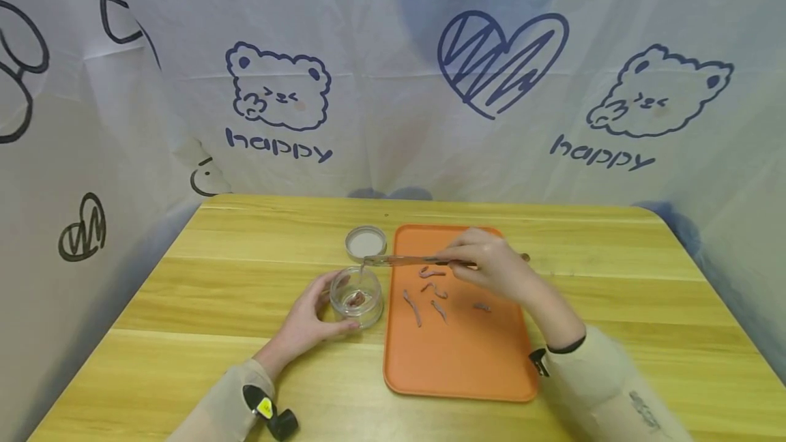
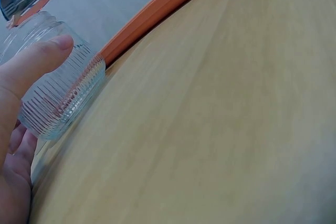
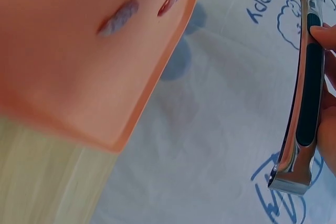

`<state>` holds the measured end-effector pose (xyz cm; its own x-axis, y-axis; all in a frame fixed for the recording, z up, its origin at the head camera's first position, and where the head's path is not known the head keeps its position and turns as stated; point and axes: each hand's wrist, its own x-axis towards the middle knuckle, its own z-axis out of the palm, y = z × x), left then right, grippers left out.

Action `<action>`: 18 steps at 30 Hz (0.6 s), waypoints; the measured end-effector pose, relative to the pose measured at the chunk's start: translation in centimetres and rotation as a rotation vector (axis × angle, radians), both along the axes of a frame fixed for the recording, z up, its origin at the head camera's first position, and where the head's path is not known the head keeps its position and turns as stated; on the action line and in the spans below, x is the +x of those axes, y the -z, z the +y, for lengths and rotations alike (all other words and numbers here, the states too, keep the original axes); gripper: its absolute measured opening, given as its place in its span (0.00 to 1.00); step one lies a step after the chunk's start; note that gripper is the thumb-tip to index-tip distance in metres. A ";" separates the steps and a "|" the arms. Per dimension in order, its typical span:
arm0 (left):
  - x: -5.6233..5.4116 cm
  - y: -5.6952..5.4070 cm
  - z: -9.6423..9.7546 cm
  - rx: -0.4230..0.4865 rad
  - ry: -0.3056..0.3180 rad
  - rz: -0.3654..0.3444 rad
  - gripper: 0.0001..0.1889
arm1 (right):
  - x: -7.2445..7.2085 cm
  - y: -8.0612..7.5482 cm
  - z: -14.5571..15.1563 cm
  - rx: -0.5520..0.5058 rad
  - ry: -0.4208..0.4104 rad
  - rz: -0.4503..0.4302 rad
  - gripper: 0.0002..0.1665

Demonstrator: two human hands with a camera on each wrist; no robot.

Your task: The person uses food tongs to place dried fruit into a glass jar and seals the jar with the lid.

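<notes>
My left hand (image 1: 307, 319) grips a clear glass jar (image 1: 372, 305) from its left side, with the thumb across the front. Ribbed lower walls of the jar (image 2: 79, 95) show in the left wrist view. Inside lies a small reddish-brown strip of meat (image 1: 356, 300). Metal tongs (image 1: 402, 260) with black grips are held in my right hand (image 1: 491, 264), stretched leftward so their tips are over the jar's mouth. A thin strip hangs from those tips. Several more meat strips (image 1: 412, 308) lie scattered on an orange tray (image 1: 460, 367) under the right hand.
Behind the jar, a round lid (image 1: 366, 243) with a pale inside lies on the wooden table (image 1: 258, 251), close to the tray's left edge. A white cloth (image 1: 381, 121) printed with bears and hearts hangs behind the table and along its sides.
</notes>
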<state>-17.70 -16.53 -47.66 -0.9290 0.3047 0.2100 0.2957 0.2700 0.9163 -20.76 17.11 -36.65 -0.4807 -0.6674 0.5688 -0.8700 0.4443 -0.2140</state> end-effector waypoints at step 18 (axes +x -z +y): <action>-0.1 0.1 0.0 -0.014 -0.010 0.002 0.46 | 0.2 0.5 -1.5 0.055 -0.074 -0.062 0.16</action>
<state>-17.77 -16.56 -47.80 -0.9317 0.2980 0.2076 0.2945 0.2854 0.9120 -20.52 15.60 -37.12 -0.4623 -0.7316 0.5011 -0.8866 0.3922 -0.2453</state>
